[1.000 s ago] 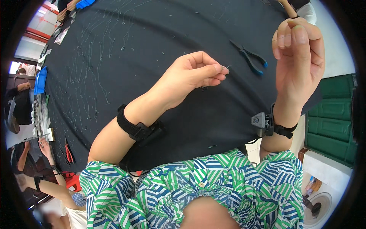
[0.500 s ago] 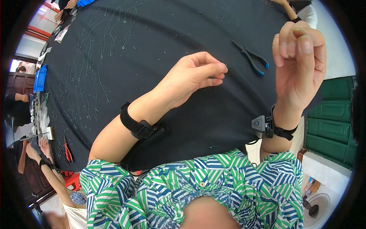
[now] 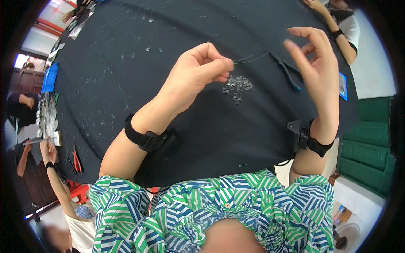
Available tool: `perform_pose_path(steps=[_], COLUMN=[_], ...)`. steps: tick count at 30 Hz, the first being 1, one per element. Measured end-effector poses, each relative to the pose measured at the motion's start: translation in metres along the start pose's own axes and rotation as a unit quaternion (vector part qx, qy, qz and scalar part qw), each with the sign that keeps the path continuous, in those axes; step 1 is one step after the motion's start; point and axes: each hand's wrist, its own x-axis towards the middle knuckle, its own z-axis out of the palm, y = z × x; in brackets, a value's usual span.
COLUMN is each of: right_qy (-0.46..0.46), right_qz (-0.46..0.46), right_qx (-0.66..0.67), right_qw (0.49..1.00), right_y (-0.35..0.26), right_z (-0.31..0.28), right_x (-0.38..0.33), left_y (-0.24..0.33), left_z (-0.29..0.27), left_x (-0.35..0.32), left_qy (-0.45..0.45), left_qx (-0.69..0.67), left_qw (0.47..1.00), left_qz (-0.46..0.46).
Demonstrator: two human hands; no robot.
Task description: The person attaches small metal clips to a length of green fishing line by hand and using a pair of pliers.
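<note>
Left hand (image 3: pixel 192 78): we pinch a thin wire (image 3: pixel 253 57), perhaps.
Right hand (image 3: pixel 316 69): fingers spread, raised.
Rings (image 3: pixel 237 86): just right of our left fingertips.

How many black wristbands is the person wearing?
2: one black wristband on the left wrist over the dark table, another on the right wrist by the table's edge.

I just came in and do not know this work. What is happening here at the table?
A person in a green patterned top works over a table covered in black cloth. The left hand pinches one end of a thin thread, which runs across toward the raised, open-fingered right hand. A small pile of silvery pieces lies on the cloth just below the left fingertips. Blue-handled pliers lie beside it. Other people work at the table's edges.
</note>
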Motion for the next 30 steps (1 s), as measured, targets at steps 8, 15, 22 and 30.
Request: perform_pose_path(steps=[8, 15, 22, 30], right_qy=[-0.254, -0.227, -0.168, -0.197], right_qz=[0.106, 0.079, 0.007, 0.006], right_qx=[0.400, 0.291, 0.218, 0.266], right_qw=[0.874, 0.926, 0.961, 0.944], right_y=[-0.046, -0.040, -0.051, -0.048], right_z=[0.039, 0.046, 0.045, 0.035], right_x=[-0.016, -0.012, -0.014, -0.020], left_y=[0.008, 0.010, 0.007, 0.029], left_z=[-0.010, -0.012, -0.016, -0.018], left_x=[-0.009, -0.009, -0.013, -0.030], left_qy=[-0.013, -0.018, -0.046, -0.090], left_qx=[0.088, 0.094, 0.127, 0.237], left_qw=[0.995, 0.994, 0.986, 0.958], left_qz=[0.039, 0.055, 0.100, 0.133])
